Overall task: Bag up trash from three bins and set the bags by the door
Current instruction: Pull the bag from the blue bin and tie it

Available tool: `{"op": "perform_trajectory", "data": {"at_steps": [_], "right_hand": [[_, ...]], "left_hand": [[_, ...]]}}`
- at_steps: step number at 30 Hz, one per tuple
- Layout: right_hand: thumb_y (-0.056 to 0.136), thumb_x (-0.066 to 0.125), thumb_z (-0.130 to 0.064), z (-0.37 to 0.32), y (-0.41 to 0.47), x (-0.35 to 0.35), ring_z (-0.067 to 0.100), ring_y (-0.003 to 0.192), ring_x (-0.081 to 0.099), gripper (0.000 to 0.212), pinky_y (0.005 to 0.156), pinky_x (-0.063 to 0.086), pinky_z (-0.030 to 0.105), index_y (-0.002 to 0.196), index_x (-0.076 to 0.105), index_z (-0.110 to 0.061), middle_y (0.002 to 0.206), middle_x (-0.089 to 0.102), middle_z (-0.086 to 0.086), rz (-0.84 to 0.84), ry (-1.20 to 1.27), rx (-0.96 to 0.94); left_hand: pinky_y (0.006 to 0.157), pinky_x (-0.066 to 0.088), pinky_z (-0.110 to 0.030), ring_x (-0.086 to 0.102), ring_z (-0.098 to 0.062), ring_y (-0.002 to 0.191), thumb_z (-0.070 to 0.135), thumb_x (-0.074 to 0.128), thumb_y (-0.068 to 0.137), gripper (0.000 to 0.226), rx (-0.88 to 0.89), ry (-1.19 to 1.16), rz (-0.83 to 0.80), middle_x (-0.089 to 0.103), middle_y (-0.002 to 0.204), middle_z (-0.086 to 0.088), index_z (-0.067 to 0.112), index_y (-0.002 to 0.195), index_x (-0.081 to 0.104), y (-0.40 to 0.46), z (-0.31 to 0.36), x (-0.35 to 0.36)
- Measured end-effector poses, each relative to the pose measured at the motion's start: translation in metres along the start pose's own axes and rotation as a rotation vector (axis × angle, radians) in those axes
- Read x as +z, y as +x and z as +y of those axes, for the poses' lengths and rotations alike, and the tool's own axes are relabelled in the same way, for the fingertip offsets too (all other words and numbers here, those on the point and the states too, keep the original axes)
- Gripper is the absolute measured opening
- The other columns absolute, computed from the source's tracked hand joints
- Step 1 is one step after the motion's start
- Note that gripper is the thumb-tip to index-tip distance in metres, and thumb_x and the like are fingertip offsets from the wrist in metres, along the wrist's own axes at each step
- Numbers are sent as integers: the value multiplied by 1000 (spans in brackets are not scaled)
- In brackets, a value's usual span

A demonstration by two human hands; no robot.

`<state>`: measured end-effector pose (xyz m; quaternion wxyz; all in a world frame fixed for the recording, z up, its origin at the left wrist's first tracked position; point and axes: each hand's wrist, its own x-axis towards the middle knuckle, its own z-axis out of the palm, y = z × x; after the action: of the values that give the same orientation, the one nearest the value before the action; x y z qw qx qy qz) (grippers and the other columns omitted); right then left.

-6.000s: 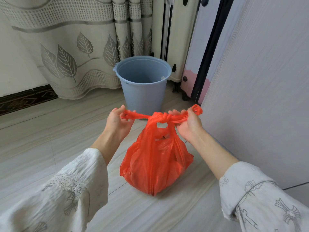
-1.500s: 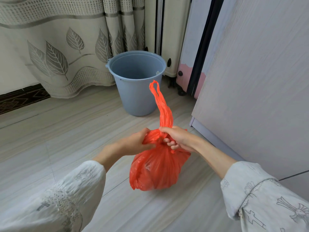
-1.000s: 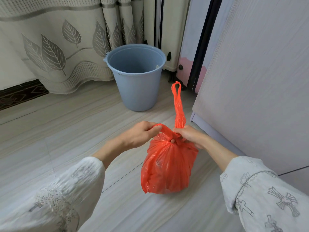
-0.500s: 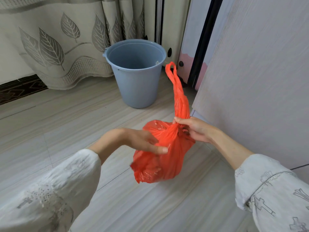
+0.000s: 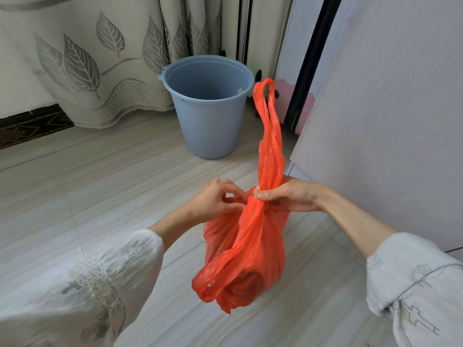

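Home room — leaf-print curtain (image 5: 100,58), wood-look floor (image 5: 100,184)

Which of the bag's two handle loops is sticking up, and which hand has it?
The far loop stands upright above the knot, pinched at its base by the right hand. The other loop hangs down the bag's front.

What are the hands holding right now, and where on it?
Both hands grip the red bag at its gathered neck: left hand beside the knot, right hand round the base of the upright handle loop.
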<state>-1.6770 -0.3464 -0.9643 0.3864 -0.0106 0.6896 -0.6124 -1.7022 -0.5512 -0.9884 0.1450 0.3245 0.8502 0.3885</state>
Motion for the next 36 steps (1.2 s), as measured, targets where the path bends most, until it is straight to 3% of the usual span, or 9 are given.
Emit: {"op": "perform_trajectory", "data": {"at_steps": [1,4,13,16,20,24,29,32,36], "right_hand": [[76,70,-27,-1,-2,0,23,89,49,11,93,35,36,77,68,-16,81,59,1,-29,-6,1],[83,57,-15,-3,-6,-1,9,77,55,21,83,41,22,66,66,-22,72,61,-9,-57,9,-42],[88,52,0,-22,-15,10,-5,52,48,14,53,36,5,76,49,-7,55,49,-17,-70,-236,-4],[84,60,-2,-23,-11,15,-13,60,53,16,60,38,5,73,53,-13,57,57,-24,33,-391,-24],[77,67,-1,-17,-1,19,7,86,57,36,82,45,19,108,57,-15,94,65,-3,243,-446,-76],[75,71,-18,-14,6,20,18,97,62,36,92,48,36,109,59,-13,103,69,3,373,-595,-124],[82,60,-16,-12,9,31,25,97,62,23,70,36,25,102,66,-7,100,71,10,618,-784,-229],[81,65,-15,-13,10,28,15,83,61,4,64,38,21,81,68,-12,80,69,0,648,-504,-176],[75,71,-8,-13,9,20,7,62,58,14,61,46,19,68,64,-17,65,62,-5,531,-81,-47]], "left_hand": [[72,32,-3,53,1,86,29,73,74,22,4,8,-4,58,86,15,21,95,71,0,-1,1],[75,32,-8,50,-3,87,38,70,70,29,13,37,-13,55,86,13,23,96,70,-1,2,4],[74,33,-12,47,-7,77,19,66,81,8,-36,-64,26,52,82,7,13,86,68,-1,6,6],[65,34,-7,44,-4,67,13,64,82,6,-74,-132,13,55,82,2,10,85,68,0,4,4],[64,34,-13,41,-5,65,24,61,76,5,-117,-203,-21,53,78,3,24,71,60,1,8,3],[62,35,-11,41,-1,62,19,61,80,7,-145,-191,-21,55,79,-1,14,77,63,1,10,3],[56,34,-11,40,-1,55,17,59,79,7,-117,-172,51,50,64,7,12,74,62,5,24,1],[59,35,-12,44,-4,61,13,59,79,8,-131,-136,91,56,72,4,10,78,65,8,27,1],[61,36,-11,46,-5,64,21,62,83,7,-189,-128,108,55,75,10,15,80,65,8,25,4]]}}
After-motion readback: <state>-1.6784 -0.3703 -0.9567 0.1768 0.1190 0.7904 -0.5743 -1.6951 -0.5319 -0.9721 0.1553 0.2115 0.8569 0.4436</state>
